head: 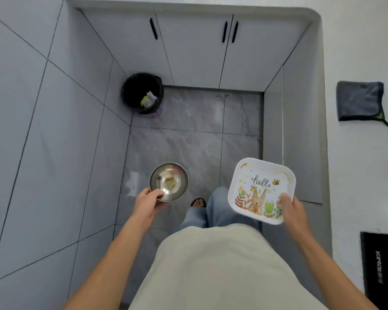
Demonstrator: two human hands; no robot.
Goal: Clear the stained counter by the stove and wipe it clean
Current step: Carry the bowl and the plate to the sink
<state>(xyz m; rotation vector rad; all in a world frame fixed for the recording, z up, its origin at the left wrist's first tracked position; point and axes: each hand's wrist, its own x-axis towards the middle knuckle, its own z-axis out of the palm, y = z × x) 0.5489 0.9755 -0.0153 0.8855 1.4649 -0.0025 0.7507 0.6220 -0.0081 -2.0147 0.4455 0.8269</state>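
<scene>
I look down at a grey kitchen floor. My left hand grips the near rim of a small steel bowl holding food scraps. My right hand pinches the near corner of a smeared square plate printed "hello". A folded grey cloth lies on the white counter at right. A black bin stands in the far corner.

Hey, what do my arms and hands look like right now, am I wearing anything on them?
Both forearms are bare, with no sleeves showing. The left hand and right hand have no gloves, and no rings, watch or bracelets are visible on the fingers or wrists.
</scene>
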